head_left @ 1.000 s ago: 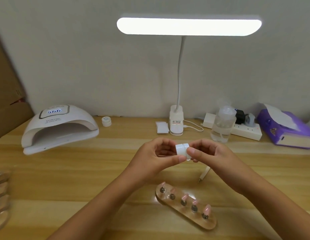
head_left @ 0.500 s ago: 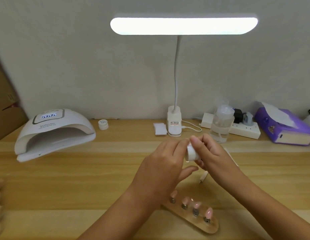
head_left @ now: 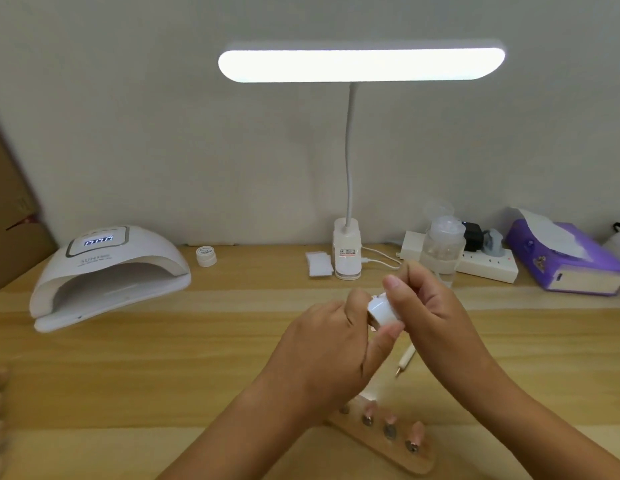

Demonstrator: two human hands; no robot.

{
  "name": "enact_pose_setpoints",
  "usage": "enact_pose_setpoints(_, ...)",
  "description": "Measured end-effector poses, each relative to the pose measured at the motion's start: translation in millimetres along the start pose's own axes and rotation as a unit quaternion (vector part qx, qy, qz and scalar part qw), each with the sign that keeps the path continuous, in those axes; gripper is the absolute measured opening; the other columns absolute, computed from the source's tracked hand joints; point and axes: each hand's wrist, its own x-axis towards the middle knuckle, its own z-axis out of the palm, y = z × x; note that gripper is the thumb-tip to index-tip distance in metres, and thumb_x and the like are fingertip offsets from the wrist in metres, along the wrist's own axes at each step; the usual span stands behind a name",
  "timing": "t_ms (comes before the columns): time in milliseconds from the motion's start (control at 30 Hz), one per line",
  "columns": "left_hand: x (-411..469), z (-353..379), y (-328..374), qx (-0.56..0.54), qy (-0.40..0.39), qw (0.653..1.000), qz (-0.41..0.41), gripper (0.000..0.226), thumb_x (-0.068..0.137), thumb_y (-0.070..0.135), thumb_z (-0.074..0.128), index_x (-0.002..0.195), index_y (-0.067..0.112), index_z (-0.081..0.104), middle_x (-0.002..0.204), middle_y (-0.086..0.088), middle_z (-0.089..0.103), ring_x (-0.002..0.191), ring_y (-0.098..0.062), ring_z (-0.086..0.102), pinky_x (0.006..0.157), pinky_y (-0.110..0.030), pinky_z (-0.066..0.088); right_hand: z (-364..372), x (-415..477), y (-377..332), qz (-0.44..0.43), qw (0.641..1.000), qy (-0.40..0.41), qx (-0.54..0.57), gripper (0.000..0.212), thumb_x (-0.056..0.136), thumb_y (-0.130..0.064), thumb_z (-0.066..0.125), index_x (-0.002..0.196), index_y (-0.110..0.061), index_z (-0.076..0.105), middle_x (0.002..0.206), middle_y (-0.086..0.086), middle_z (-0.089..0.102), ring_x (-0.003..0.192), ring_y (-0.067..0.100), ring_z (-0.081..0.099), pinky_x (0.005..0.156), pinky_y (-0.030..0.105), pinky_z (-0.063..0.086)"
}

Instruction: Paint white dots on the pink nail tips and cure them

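Both hands meet over the middle of the table (head_left: 163, 358), both on the small white jar (head_left: 384, 310). Right hand (head_left: 431, 315) pinches it from above, thumb across the top, fingers curled behind. Left hand (head_left: 322, 346) is back-up to the camera with its thumb pressed under the jar and its other fingers curled out of sight behind it. The jar is tilted, held in the air, above and behind the wooden holder (head_left: 402, 455).

A second ago the jar sat level between the fingertips of both hands, and the left hand had not yet rolled over. Half a second ago the grip looked nearly as it does now. A dark gap shows at the jar's lower left, possibly the lid parting; too small to be sure.

All five pink nail tips (head_left: 418, 428) showed a second ago. Now the left forearm covers the holder's near-left end and only about three show.

The dotting pen (head_left: 405, 362) lies on the table below the right hand, unmoved. The curing lamp (head_left: 107, 271) sits far left with its display lit. The lit desk lamp (head_left: 360, 62) stands at the back.
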Motion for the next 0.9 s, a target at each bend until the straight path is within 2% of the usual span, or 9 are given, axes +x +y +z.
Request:
enact_pose_setpoints(67,1.6,-0.6,0.2,-0.193,-0.044,0.979,-0.039,0.052,0.085,0.071,0.006,0.087,0.03,0.039,0.065,0.01,0.048,0.06,-0.007,0.046,0.057,-0.024,0.042,-2.3,-0.3,-7.8,-0.032,0.999,-0.014,-0.001,0.04,0.079,-0.053,0.051,0.076,-0.013,0.05,0.061,-0.006,0.048,0.055,0.002,0.045,0.052,0.014,0.04)
enact_pose_setpoints(167,6.6,-10.3,-4.5,-0.507,-0.123,0.849,-0.086,0.053,0.091,0.063,0.016,0.075,0.023,0.047,0.058,0.01,0.04,0.055,-0.008,0.037,0.061,-0.021,0.037,-12.2,1.5,-22.9,-0.08,0.995,-0.06,-0.024,0.02,0.086,-0.049,0.05,0.089,-0.03,0.056,0.078,-0.004,0.058,0.071,0.005,0.056,0.066,0.014,0.047)
enact_pose_setpoints(233,8.7,-17.1,-10.9,-0.579,-0.143,0.795,-0.111,0.05,0.092,0.058,0.025,0.077,0.019,0.053,0.059,0.005,0.042,0.057,-0.009,0.039,0.062,-0.02,0.037,-25.3,5.0,-30.6,-0.096,0.991,-0.082,-0.039,0.014,0.093,-0.042,0.054,0.105,-0.037,0.058,0.096,-0.011,0.062,0.091,0.003,0.061,0.078,0.012,0.048)
enact_pose_setpoints(300,8.2,-18.6,-19.0,-0.578,-0.104,0.803,-0.103,0.035,0.091,0.047,0.04,0.087,0.021,0.063,0.068,0.005,0.055,0.065,-0.009,0.048,0.068,-0.02,0.042,-38.0,9.0,-36.0,-0.097,0.992,-0.082,-0.022,0.023,0.096,-0.034,0.057,0.118,-0.038,0.057,0.108,-0.012,0.064,0.106,0.004,0.061,0.084,0.011,0.047)
enact_pose_setpoints(367,6.2,-18.1,-23.1,-0.553,-0.049,0.828,-0.079,0.019,0.091,0.031,0.055,0.106,0.026,0.065,0.091,0.008,0.067,0.085,-0.008,0.06,0.078,-0.019,0.048,-46.4,12.5,-38.3,-0.083,0.994,-0.068,0.002,0.033,0.09,-0.026,0.058,0.122,-0.034,0.06,0.113,-0.01,0.068,0.11,0.004,0.062,0.083,0.008,0.047)
enact_pose_setpoints(467,3.8,-16.6,-24.8,-0.535,0.007,0.843,-0.058,0.037,0.086,0.017,0.069,0.12,0.025,0.061,0.116,0.004,0.067,0.106,-0.013,0.063,0.088,-0.022,0.049,-51.3,15.3,-33.8,-0.046,0.998,-0.043,0.023,0.033,0.083,-0.027,0.061,0.114,-0.032,0.067,0.113,-0.011,0.071,0.109,0.001,0.063,0.08,0.006,0.047)
enact_pose_setpoints(600,4.7,-15.3,-22.8,-0.528,0.029,0.847,-0.058,0.042,0.083,0.006,0.071,0.122,0.02,0.06,0.118,0.002,0.067,0.108,-0.015,0.063,0.093,-0.026,0.049,-52.0,18.2,-23.0,0.003,0.998,-0.039,0.04,0.031,0.077,-0.036,0.065,0.108,-0.038,0.07,0.111,-0.008,0.073,0.106,0.007,0.066,0.083,0.021,0.054)
enact_pose_setpoints(767,4.3,-9.2,-26.2,-0.545,0.032,0.834,-0.078,0.038,0.081,0.014,0.074,0.116,0.025,0.064,0.113,0.001,0.07,0.106,-0.016,0.065,0.091,-0.024,0.05,-53.5,22.7,-7.7,0.029,0.998,-0.014,0.061,0.032,0.073,-0.041,0.069,0.102,-0.028,0.072,0.1,0.0,0.075,0.095,0.014,0.071,0.076,0.014,0.053)
enact_pose_setpoints(900,3.6,-3.7,-30.5,-0.555,0.04,0.825,-0.099,0.029,0.073,0.03,0.076,0.102,0.03,0.071,0.102,0.002,0.073,0.095,-0.011,0.067,0.08,-0.017,0.05,-57.8,23.4,14.5,0.03,0.995,0.016,-0.09,0.034,0.07,-0.045,0.07,0.098,-0.027,0.068,0.092,-0.014,0.073,0.091,-0.003,0.067,0.072,0.009,0.05)
